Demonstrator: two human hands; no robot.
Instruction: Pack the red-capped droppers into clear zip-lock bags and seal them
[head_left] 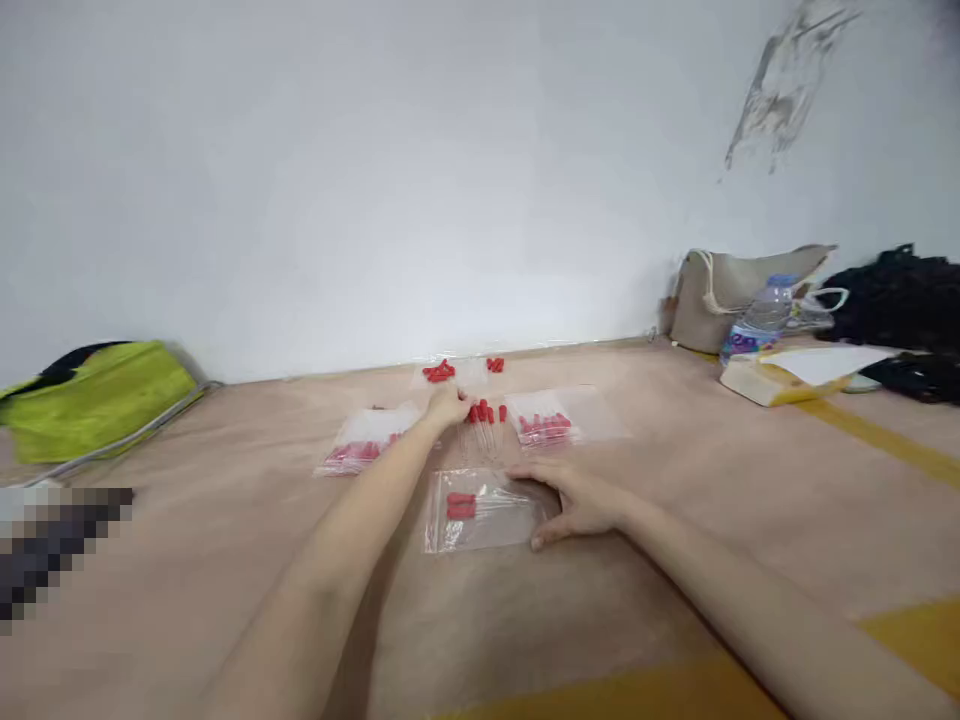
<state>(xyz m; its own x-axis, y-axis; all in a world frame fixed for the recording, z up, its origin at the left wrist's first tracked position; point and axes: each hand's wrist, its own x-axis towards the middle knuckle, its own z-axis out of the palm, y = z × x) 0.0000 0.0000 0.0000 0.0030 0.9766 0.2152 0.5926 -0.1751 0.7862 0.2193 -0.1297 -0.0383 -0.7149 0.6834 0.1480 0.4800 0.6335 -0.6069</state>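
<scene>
My left hand (448, 405) reaches forward, its fingers pinched at the red bulb of a glass dropper at the left end of a small loose group. The other droppers (486, 415) lie side by side, red bulbs away from me and thin clear tubes towards me. Nearer to me is a clear zip bag (487, 535) with red-bulbed droppers (461, 506) inside. My right hand (581, 498) rests at this bag's right end, thumb and fingers apart. On either side lie filled bags, one at left (360, 450) partly behind my left forearm, one at right (547, 425).
Loose red bulbs (439, 371) lie in two piles by the wall, the smaller (495, 365) to the right. A yellow-green bag (97, 400) is at far left. At right stand a beige bag (742, 290), a water bottle (761, 320) and a box with paper (780, 375).
</scene>
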